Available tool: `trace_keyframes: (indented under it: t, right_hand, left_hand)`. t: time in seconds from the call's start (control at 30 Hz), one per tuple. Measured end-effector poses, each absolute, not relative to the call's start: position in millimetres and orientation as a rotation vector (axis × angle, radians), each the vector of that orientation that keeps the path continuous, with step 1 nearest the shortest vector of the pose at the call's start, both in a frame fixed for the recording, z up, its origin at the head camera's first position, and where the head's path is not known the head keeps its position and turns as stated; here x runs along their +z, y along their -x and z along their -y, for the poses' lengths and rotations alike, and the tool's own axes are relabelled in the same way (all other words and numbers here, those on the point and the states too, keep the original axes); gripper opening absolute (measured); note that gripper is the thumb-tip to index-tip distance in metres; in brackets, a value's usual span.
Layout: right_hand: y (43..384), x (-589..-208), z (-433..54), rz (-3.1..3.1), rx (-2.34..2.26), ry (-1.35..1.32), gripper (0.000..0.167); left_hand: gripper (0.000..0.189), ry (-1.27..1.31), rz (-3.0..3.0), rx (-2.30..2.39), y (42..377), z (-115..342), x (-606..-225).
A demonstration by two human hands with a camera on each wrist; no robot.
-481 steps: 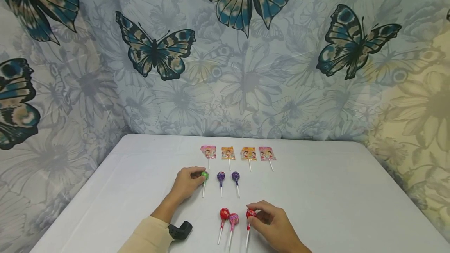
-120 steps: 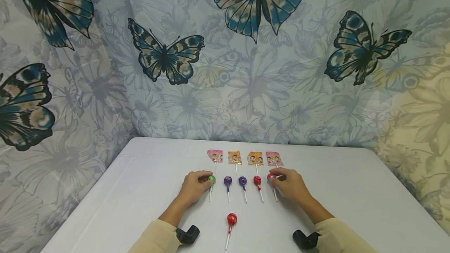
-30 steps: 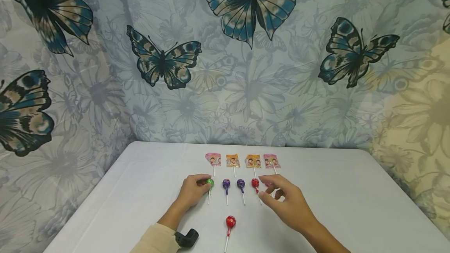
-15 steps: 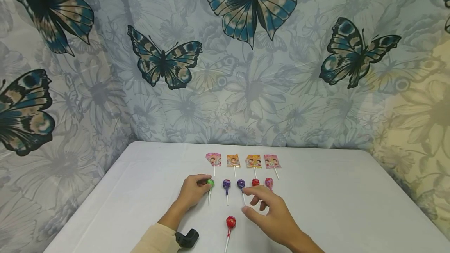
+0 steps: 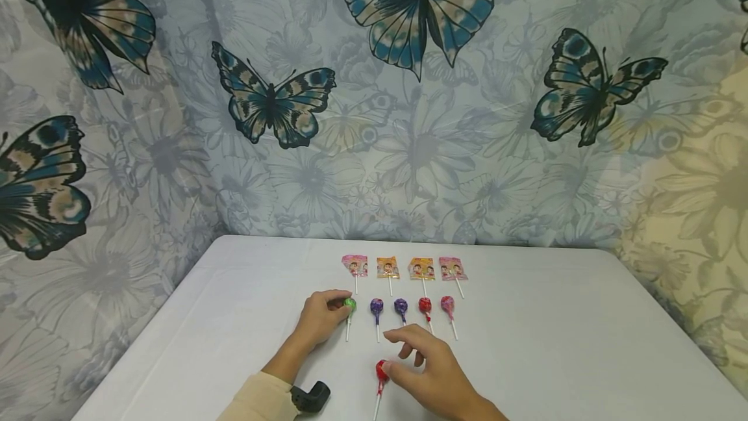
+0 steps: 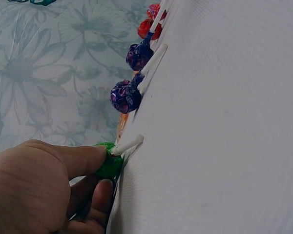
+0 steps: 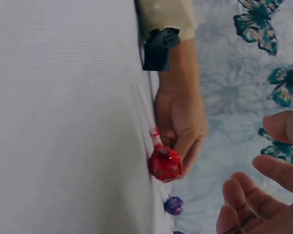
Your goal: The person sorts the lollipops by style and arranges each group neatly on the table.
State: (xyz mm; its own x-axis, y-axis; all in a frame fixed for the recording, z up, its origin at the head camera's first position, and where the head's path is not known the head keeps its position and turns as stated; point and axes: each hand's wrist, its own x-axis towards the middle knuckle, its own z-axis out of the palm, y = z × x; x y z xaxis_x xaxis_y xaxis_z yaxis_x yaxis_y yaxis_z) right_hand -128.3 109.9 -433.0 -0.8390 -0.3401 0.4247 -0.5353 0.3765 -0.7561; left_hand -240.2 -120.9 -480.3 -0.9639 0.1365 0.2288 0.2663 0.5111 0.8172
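My left hand point(image 5: 318, 318) pinches the head of a green lollipop point(image 6: 107, 168) between thumb and fingers, at the left end of the middle row. Running right from it lie two purple lollipops point(image 5: 376, 307), a red lollipop point(image 5: 424, 306) and a pink lollipop point(image 5: 447, 305). My right hand point(image 5: 432, 372) hovers with fingers apart over another red lollipop point(image 7: 165, 163), which lies alone nearer to me. In the head view the thumb partly covers that lollipop's head; the right wrist view shows nothing between the fingers.
Behind the middle row lie flat-wrapped lollipops, a pink one point(image 5: 354, 265) and an orange one point(image 5: 388, 267) among them. Everything rests on a white table point(image 5: 555, 330). A butterfly-patterned cloth point(image 5: 374, 167) hangs behind its far edge.
A red and a pink lollipop went from the front to the middle row's right end. My right hand then left the pink one and came left and nearer, to the lone red lollipop.
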Motion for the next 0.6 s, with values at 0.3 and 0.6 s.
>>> trace_keyframes:
  t: [0.3, 0.6]
  right_hand:
    - [131.3, -446.7, -107.7, 2.484, 1.447, -0.818, 0.03]
    - [132.9, -459.6, -107.5, 2.628, 1.475, -0.838, 0.036]
  left_hand:
    - [0.024, 0.329, 2.616, -1.45, 241.2, 121.6, -482.0]
    - [0.025, 0.325, 2.62, -1.465, 241.9, 120.1, -482.6]
